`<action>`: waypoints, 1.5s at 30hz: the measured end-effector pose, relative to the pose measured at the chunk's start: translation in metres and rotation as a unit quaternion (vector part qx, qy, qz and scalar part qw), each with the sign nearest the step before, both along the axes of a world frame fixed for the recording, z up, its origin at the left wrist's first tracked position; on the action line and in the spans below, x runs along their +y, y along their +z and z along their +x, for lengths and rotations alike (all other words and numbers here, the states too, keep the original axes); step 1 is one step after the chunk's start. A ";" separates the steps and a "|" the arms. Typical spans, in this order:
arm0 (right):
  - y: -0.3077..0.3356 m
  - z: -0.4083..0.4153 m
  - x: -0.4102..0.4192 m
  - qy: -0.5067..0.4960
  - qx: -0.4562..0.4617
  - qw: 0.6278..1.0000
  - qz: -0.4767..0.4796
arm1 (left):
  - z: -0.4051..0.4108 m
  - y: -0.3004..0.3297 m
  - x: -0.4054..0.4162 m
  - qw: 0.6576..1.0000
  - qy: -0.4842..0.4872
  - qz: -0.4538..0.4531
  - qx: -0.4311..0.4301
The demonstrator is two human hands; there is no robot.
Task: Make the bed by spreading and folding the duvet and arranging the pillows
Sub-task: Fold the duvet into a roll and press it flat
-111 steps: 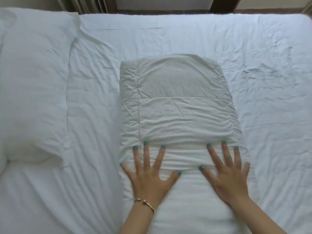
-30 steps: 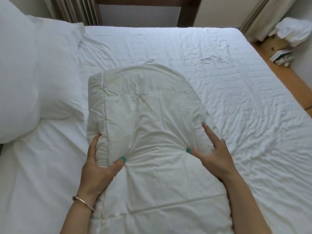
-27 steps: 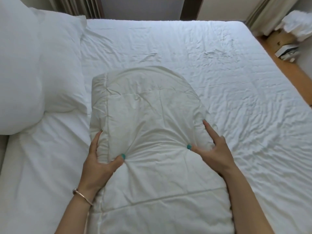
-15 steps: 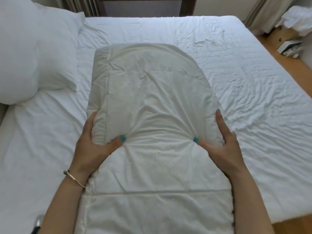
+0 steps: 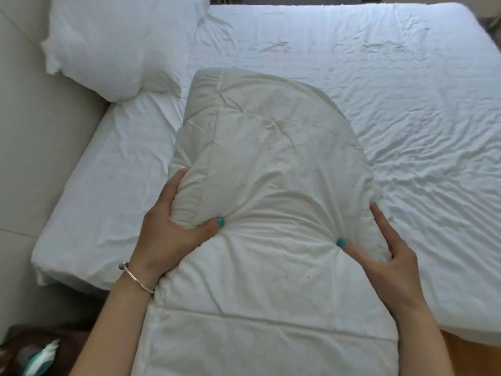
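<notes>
Since the earlier frame, the cream folded quilted duvet (image 5: 271,164) has been drawn nearer, long axis running away over the white-sheeted bed (image 5: 406,104), gripped equally by left hand (image 5: 173,229) and right hand (image 5: 390,256).

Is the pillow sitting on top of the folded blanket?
No, the pillow lies on the sheet beside the folded blanket, which both hands grip.

A folded cream duvet (image 5: 271,185) lay across the white bed (image 5: 379,90), its rolled end toward twelve o'clock. The left hand (image 5: 173,229) gripped its nine o'clock edge, and the right hand (image 5: 385,256) pinched the three o'clock edge. A white pillow (image 5: 119,42) sat at eleven o'clock, beside the duvet.
</notes>
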State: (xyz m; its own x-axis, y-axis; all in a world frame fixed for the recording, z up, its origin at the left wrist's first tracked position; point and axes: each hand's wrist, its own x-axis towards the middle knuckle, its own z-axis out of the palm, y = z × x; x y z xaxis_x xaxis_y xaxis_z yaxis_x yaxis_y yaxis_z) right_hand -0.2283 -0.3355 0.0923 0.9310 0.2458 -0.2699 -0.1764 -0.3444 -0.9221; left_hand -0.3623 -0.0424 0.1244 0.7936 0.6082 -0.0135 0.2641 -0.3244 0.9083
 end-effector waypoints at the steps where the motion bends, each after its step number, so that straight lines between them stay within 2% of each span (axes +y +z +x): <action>1: -0.002 -0.005 0.003 0.008 0.004 1.000 0.001 | -0.011 -0.003 -0.002 1.000 0.012 -0.005 0.002; 9: -0.011 -0.015 0.046 0.100 -0.011 0.995 -0.016 | -0.081 -0.022 0.012 0.993 0.112 -0.018 -0.015; 16: -0.002 -0.017 0.129 0.166 -0.032 0.985 -0.041 | -0.127 -0.032 0.056 0.980 0.189 -0.038 -0.043; 22: 0.003 -0.021 0.231 0.198 -0.066 0.975 -0.073 | -0.144 -0.052 0.139 0.971 0.225 -0.053 -0.065; 27: -0.005 -0.013 0.353 0.195 -0.096 0.967 -0.130 | -0.135 -0.069 0.259 0.969 0.222 -0.075 -0.073; 31: -0.014 -0.011 0.456 0.186 -0.093 0.969 -0.135 | -0.126 -0.071 0.384 0.977 0.206 -0.047 -0.038; 36: -0.034 -0.024 0.559 0.140 -0.084 0.982 -0.095 | -0.114 -0.061 0.517 0.986 0.165 -0.012 -0.002; 40: -0.063 -0.048 0.609 0.100 -0.061 0.990 -0.084 | -0.111 -0.095 0.593 0.991 0.128 -0.016 0.044; 42: -0.090 -0.060 0.625 0.084 -0.038 0.988 -0.121 | -0.109 -0.128 0.618 0.988 0.111 -0.026 0.102; 45: -0.128 -0.068 0.644 0.104 0.009 0.970 -0.220 | -0.102 -0.170 0.642 0.963 0.084 -0.056 0.251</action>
